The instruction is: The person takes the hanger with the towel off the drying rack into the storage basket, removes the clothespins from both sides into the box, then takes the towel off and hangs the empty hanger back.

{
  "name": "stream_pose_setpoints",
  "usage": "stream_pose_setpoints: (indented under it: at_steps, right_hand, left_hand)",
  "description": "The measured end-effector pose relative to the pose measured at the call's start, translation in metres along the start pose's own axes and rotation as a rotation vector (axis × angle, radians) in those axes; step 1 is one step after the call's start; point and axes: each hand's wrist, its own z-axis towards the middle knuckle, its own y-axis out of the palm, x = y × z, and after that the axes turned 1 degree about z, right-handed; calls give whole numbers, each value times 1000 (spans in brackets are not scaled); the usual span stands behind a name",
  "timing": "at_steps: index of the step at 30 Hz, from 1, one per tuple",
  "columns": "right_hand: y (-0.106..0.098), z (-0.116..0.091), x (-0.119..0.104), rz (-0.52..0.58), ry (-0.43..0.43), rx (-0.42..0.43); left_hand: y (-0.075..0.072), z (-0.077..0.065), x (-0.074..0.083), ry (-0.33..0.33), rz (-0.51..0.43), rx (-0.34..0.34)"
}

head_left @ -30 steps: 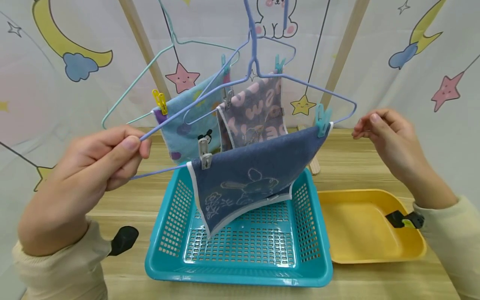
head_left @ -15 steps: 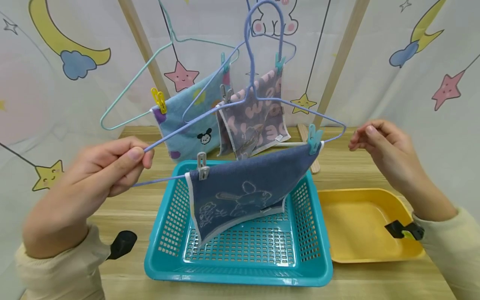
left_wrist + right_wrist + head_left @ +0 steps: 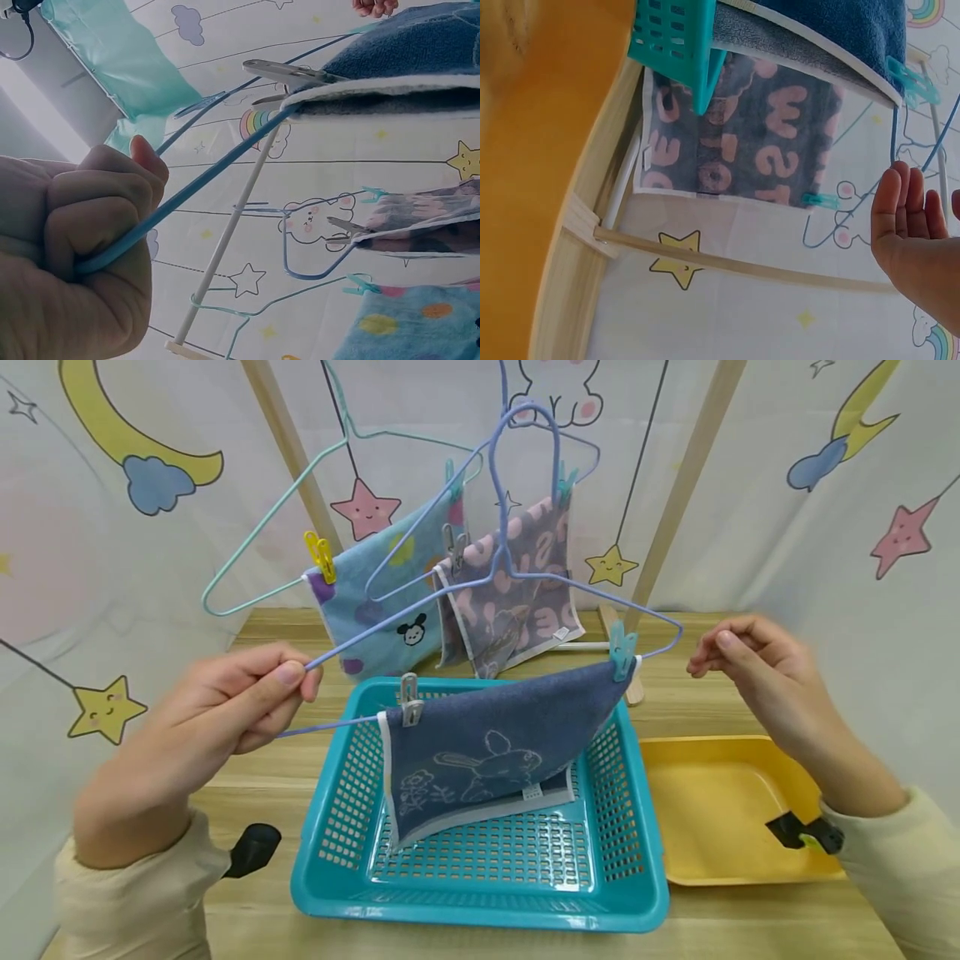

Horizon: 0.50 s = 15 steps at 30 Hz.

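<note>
item, far left: your left hand [image 3: 247, 697], fingers curled firmly round the wire at the left end of a lavender-blue hanger [image 3: 504, 560]; its sloping arm leaves your grip between thumb and fingers, and its lower bar shows below the hand.

item: a mint hanger [image 3: 347, 439], behind, with a light blue towel [image 3: 375, 602] clipped on by a yellow peg [image 3: 320, 558] and a teal one.

item: a grey peg [image 3: 410, 700], on the held hanger's lower bar, at the near corner of the cloth.

item: a dark blue towel [image 3: 487, 760] with white edging and a rabbit motif, folded over that bar. it hangs to the right of your left grip and apart from it, a length of bare bar between.

item: a turquoise basket [image 3: 480, 922], beneath the towel.

item: a grey-and-pink lettered towel [image 3: 517, 585], pegged to another hanger behind.

item: a teal peg [image 3: 621, 652], at the dark towel's right corner.

item: a yellow tray [image 3: 720, 810], just right of the basket.

item, far right: your right hand [image 3: 772, 672], fingers loosely bent and holding nothing, near the hanger's right end and well clear of the towel.
</note>
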Motion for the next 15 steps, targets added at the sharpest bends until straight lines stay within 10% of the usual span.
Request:
stream_pose_setpoints:
  at_steps: [15]
  right_hand:
    - [19,-3,0,-333,-70,9]
  left_hand:
    - [4,7,-20,2,-79,-102]
